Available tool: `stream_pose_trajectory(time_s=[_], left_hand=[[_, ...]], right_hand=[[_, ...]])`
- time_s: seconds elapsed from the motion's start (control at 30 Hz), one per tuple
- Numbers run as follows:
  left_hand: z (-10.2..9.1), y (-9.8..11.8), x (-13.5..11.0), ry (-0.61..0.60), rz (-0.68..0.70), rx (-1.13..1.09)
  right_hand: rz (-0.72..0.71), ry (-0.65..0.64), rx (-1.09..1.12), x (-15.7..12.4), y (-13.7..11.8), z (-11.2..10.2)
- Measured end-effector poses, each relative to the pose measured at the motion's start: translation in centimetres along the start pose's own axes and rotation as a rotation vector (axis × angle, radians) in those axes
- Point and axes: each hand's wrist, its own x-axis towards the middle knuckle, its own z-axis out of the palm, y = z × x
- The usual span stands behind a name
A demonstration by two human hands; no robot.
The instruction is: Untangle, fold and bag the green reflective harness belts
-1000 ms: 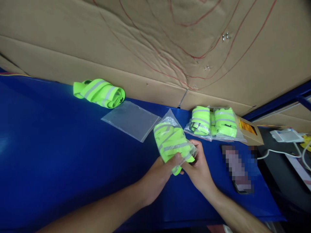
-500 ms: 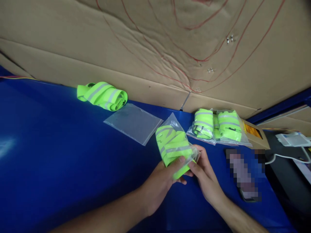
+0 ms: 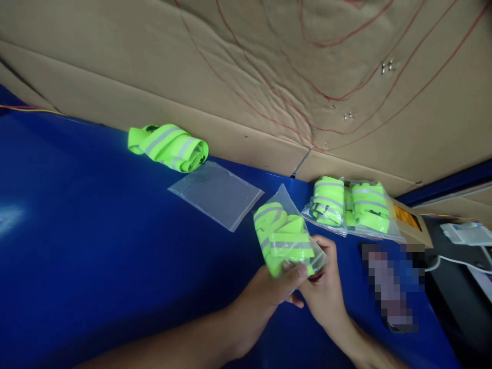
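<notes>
Both hands hold a clear plastic bag (image 3: 286, 202) with a folded neon-green reflective band (image 3: 282, 238) inside it, above a blue table (image 3: 96, 246). My left hand (image 3: 269, 292) pinches the bag's near end with thumb on top. From the right side, my right hand (image 3: 325, 289) grips the same end, fingers closed. An empty clear bag (image 3: 217, 193) lies flat just left of them. A loose rolled green band (image 3: 171, 146) rests further back left.
Two bagged green bands (image 3: 349, 205) lie at the back right beside a small brown box (image 3: 413, 223). A blurred-out object (image 3: 392, 287) lies right of my hands. A cardboard wall (image 3: 246, 72) backs the table. White cables and a device (image 3: 465, 236) sit at the far right.
The green band has gone further into the bag; its tail no longer sticks out below my fingers. Both hands shifted slightly right and lower in view.
</notes>
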Motion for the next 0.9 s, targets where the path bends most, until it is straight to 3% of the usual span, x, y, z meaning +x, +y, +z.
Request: stream_pose_trajectory(time_s=[0.23,0.4,0.53,0.67,0.83,0.9], left_hand=[[-0.2,1.1,0.1,0.053,-0.01,-0.019],[-0.3,0.4,0.4,0.053,0.013,0.06],[0.3,0.0,0.1,0.065,0.012,0.055],[0.3,-0.2,0.1,0.048,0.009,0.034],[-0.3,0.7,0.3,0.111,0.001,0.041],[-0.3,1.2,0.2,0.125,0.01,0.034]], right_hand=[[-0.053,-0.198,-0.089,0.4,-0.1,-1.7],[0.081,-0.157,0.065,0.7,0.3,-0.8],[0.085,-0.086,0.109,0.5,0.3,0.3],[0.04,-0.042,0.032,0.7,-0.5,-0.2],[0.005,-0.293,-0.055,1.1,-1.7,-1.9],[-0.003,-0.339,-0.034,1.1,-1.6,-2.1]])
